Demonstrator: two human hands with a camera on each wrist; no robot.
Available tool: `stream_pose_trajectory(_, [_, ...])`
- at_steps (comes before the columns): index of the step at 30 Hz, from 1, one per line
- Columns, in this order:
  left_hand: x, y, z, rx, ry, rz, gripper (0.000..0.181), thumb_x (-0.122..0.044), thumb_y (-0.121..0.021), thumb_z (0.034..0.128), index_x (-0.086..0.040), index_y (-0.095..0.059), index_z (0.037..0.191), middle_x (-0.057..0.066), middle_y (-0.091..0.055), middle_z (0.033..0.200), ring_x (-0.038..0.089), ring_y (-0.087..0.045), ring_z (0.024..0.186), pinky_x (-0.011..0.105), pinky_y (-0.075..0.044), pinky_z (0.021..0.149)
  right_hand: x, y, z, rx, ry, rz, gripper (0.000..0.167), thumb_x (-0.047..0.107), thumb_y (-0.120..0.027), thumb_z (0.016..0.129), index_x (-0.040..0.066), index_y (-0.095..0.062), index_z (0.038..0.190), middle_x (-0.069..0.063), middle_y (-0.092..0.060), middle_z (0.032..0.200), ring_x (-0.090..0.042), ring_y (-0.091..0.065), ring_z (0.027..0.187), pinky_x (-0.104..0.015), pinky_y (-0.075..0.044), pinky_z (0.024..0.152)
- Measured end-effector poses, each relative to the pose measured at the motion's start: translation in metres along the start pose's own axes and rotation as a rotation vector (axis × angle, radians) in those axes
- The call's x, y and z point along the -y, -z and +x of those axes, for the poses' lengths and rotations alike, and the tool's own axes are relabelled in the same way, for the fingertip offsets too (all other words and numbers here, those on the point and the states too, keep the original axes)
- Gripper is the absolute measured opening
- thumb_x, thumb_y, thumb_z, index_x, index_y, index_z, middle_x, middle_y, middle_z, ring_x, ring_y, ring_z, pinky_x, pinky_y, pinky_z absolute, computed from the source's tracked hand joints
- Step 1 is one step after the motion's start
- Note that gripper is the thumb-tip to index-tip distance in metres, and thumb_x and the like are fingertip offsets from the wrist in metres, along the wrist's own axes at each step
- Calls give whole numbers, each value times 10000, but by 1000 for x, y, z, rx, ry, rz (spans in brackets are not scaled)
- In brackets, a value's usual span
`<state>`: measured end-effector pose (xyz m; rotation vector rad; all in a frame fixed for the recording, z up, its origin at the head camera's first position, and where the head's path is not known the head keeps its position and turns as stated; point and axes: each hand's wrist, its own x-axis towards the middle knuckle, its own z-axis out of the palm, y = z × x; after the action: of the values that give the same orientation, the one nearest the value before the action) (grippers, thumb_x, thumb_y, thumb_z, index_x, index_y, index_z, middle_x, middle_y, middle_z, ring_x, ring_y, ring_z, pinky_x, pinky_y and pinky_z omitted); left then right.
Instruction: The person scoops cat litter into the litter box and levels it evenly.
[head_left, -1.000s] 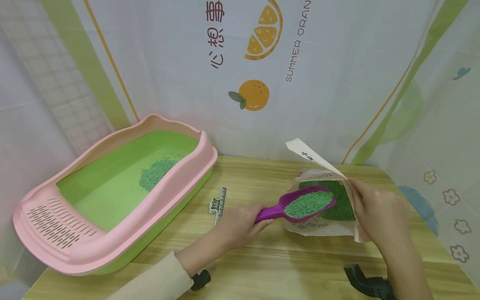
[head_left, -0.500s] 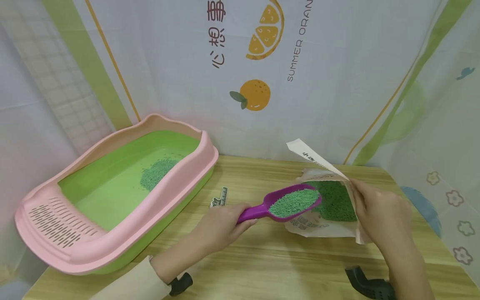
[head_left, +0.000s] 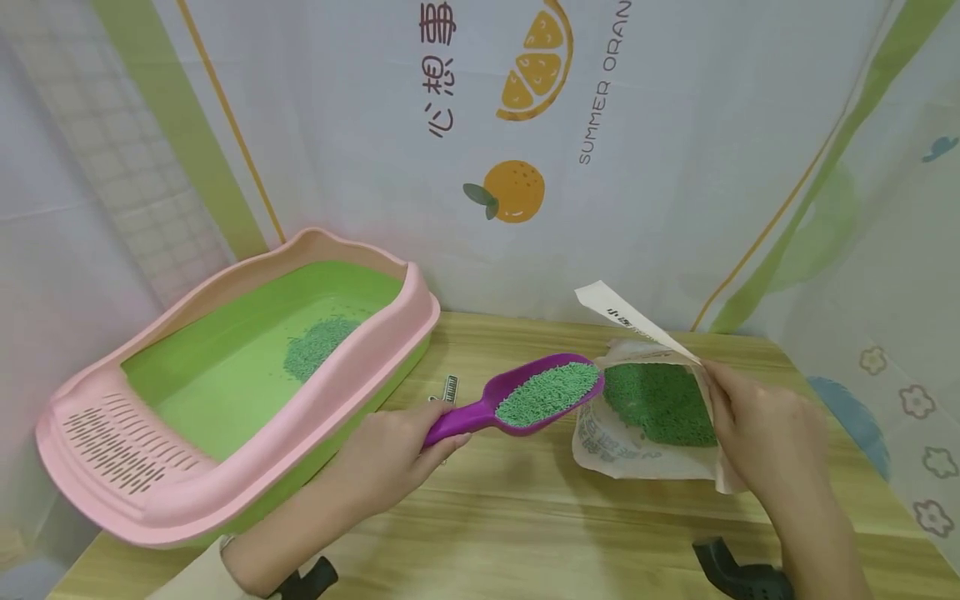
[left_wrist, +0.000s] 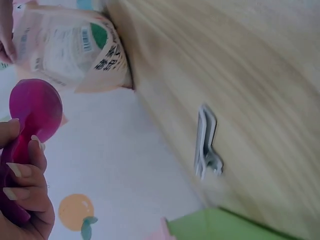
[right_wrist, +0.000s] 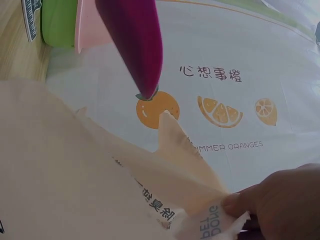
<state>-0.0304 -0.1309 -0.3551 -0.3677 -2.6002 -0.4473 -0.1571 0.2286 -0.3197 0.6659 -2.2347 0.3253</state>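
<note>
My left hand (head_left: pixel 393 454) grips the handle of a purple scoop (head_left: pixel 491 398), heaped with green pellets (head_left: pixel 547 393). The scoop's tip is in front of the mouth of a paper bag (head_left: pixel 637 462) lying on its side. More green pellets fill the bag's opening. My right hand (head_left: pixel 776 425) pinches the bag's upper edge, and a torn flap sticks up beside it. In the left wrist view, curled fingers (left_wrist: pixel 31 187) wrap the scoop's handle. The right wrist view shows the thumb pressed on the bag's paper (right_wrist: pixel 210 212).
A pink-rimmed green litter box (head_left: pixel 232 400) stands at the left, with a small pile of pellets (head_left: pixel 318 346) inside. A metal clip (left_wrist: pixel 205 142) lies on the wooden table (head_left: pixel 510 517) between box and bag. A printed cloth (head_left: pixel 360 150) hangs behind.
My left hand has drawn the loaded scoop leftward, out of the bag's mouth. My right hand keeps its hold on the bag's edge.
</note>
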Motion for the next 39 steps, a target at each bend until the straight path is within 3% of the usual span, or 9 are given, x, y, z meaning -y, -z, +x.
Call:
stream_pose_trajectory(3, [0, 10, -1, -15, 7, 27, 213, -326, -719, 938, -146, -671, 1041, -147, -549, 646, -54, -348, 509, 130, -322, 471, 0, 0, 0, 2, 1, 1, 226, 56, -730, 878, 67, -757, 1103, -105, -548, 467, -122, -261, 385, -299, -159, 395])
stream_pose_trajectory(8, [2, 28, -1, 16, 60, 27, 260, -366, -690, 958, -169, -681, 1127, -149, -450, 624, -34, -326, 517, 158, -325, 478, 1, 1, 0, 15, -3, -7, 225, 70, -729, 886, 78, -753, 1110, -73, -499, 440, -126, -248, 387, -302, -162, 396])
stream_pose_trajectory(14, [8, 48, -5, -13, 67, 40, 169, -353, -705, 949, -205, -652, 1011, -154, -391, 608, -39, -303, 515, 170, -328, 504, 2, 2, 1, 18, -6, -11, 232, 83, -744, 873, 103, -751, 1104, -76, -490, 436, -151, -280, 382, -315, -169, 390])
stream_pose_trajectory(19, [17, 65, -9, -19, 135, 65, 192, -356, -710, 946, -223, -572, 930, -124, -403, 614, 13, -348, 540, 208, -342, 544, 2, 2, 1, 10, 2, -7, 231, 72, -747, 866, 88, -755, 1096, -73, -489, 434, -136, -265, 384, -311, -170, 390])
stream_pose_trajectory(23, [26, 77, -11, 0, 200, 76, 186, -351, -702, 955, -200, -597, 980, -86, -422, 612, 68, -392, 559, 235, -351, 557, 2, 2, 1, 11, 3, -5, 233, 66, -746, 865, 76, -754, 1097, -85, -510, 444, -134, -258, 387, -310, -170, 389])
stream_pose_trajectory(30, [45, 96, -15, -18, 233, 88, 263, -327, -676, 978, -128, -665, 1148, -59, -472, 623, 63, -363, 539, 220, -309, 486, 2, 1, 1, 7, 2, -12, 236, 72, -744, 866, 73, -755, 1101, -95, -524, 453, -139, -262, 385, -314, -172, 385])
stream_pose_trajectory(33, [52, 103, -16, -45, 245, 78, 244, -325, -672, 981, -131, -670, 1128, -55, -466, 628, 58, -356, 544, 221, -306, 481, 1, 1, 1, 0, 6, -14, 236, 69, -743, 863, 74, -756, 1099, -98, -527, 453, -139, -260, 383, -312, -170, 385])
stream_pose_trajectory(39, [68, 116, -19, -28, 304, 20, 261, -357, -647, 995, -139, -663, 1137, -36, -462, 635, 46, -363, 529, 235, -318, 457, 1, 1, 1, 20, -13, -5, 244, 69, -744, 867, 79, -754, 1111, -126, -568, 486, -155, -295, 382, -319, -179, 386])
